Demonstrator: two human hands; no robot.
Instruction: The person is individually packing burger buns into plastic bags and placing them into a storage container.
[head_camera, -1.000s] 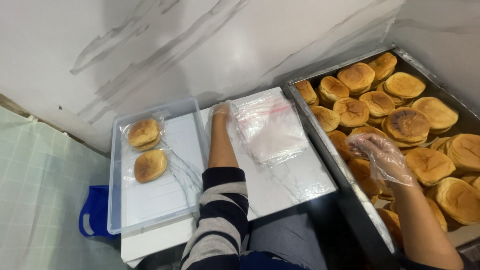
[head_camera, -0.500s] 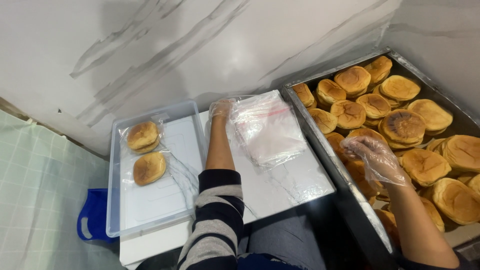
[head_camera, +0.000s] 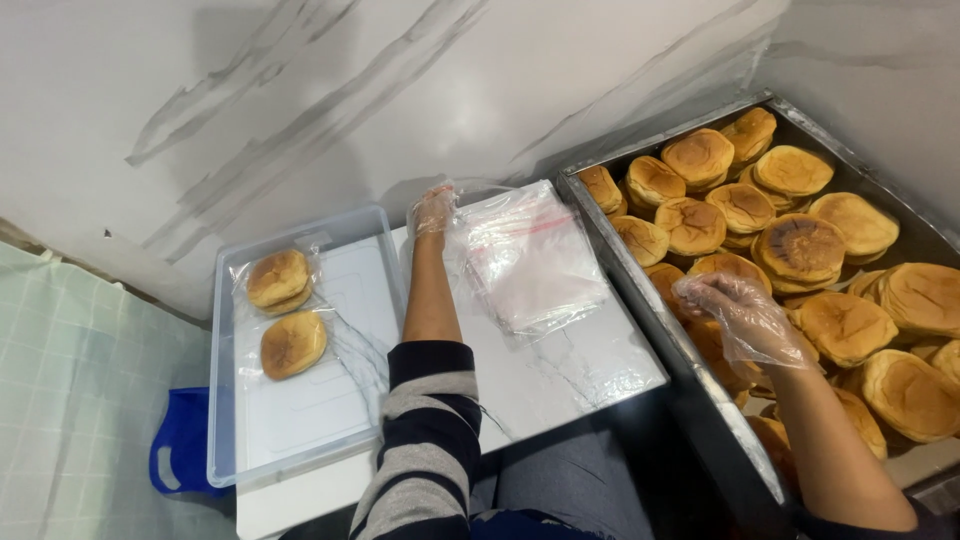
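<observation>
Clear plastic bags (head_camera: 530, 258): a loose stack lying on the white tabletop (head_camera: 590, 365), taken here as the landmark.

Head view. Left hand (head_camera: 434, 210), in a thin transparent glove, is at the far left corner of the stack; its fingers (head_camera: 440, 196) are curled on the top bag's edge, which lifts slightly there. How tightly they grip I cannot tell. The left forearm, in a striped sleeve (head_camera: 425, 440), runs along the stack's left side.

Left of the stack: a clear plastic tray (head_camera: 300, 420) with two bagged buns (head_camera: 283, 310) at its far end.

Right of the stack: a metal baking tray (head_camera: 640, 280) full of golden buns (head_camera: 800, 245). Right hand (head_camera: 745, 320), also gloved, hovers over the buns nearest the stack, fingers loosely bent, partly open, holding nothing visible.

Below the clear tray: a blue bag (head_camera: 180, 450) on the floor.
</observation>
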